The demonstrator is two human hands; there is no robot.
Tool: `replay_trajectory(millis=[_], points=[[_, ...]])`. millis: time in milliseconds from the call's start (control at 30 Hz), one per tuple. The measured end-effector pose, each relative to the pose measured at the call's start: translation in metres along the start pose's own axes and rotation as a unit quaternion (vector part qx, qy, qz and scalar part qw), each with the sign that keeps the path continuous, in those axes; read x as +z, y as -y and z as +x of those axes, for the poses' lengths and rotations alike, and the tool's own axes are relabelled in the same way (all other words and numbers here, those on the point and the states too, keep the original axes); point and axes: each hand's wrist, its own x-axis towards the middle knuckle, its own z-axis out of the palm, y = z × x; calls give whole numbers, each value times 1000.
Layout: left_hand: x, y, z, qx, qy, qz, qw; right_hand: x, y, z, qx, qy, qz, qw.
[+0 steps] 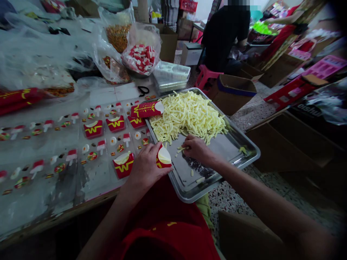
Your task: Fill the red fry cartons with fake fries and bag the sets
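Near the counter's front edge, I see the left hand holding a red carton beside the metal tray's left rim; the right hand, grip narrow, pinches pale sticks inside.

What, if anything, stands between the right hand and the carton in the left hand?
Nothing visible blocks the way: between the right hand and the carton are only a few fries, low on the tray.

Looks like a small packing workshop, with repeated rows of toy-like food on the tabletop, a heap of fry-shaped pieces, bags of loose parts, and cardboard boxes on speckled floor.
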Motion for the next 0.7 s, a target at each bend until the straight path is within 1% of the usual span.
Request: replay_trajectory(millis=[67,133,200,267,300,333,367,400,500,533,567,633,700], points=[[-3,-2,0,-3,8,6,1000,4,1,-2,8,-13,-23,1000],[-5,-6,1,-6,19,22,1000,5,1,-2,34,-21,-9,999],[-7,-10,2,-6,33,47,998,4,4,-1,90,-14,75,993],[-5,-14,5,3,42,72,996,2,12,1,150,-10,194,969],[-3,-15,7,11,43,77,996,1,19,2,166,-13,240,956],[0,-17,9,17,39,72,997,1,28,4,171,-23,266,949],[4,-17,11,19,29,59,998,0,40,6,166,-39,265,949],[8,-18,13,17,13,39,999,-1,53,7,156,-56,241,956],[20,-14,16,-23,-57,-19,998,-7,94,11,114,-86,104,984],[22,-11,15,-39,-80,-34,995,-10,106,12,95,-76,78,989],[24,-7,13,-51,-101,-48,992,-13,116,12,70,-54,73,993],[24,1,6,-61,-137,-79,986,-18,130,14,3,14,110,994],[21,9,-5,-63,-171,-108,977,-19,137,18,-59,78,158,983]])
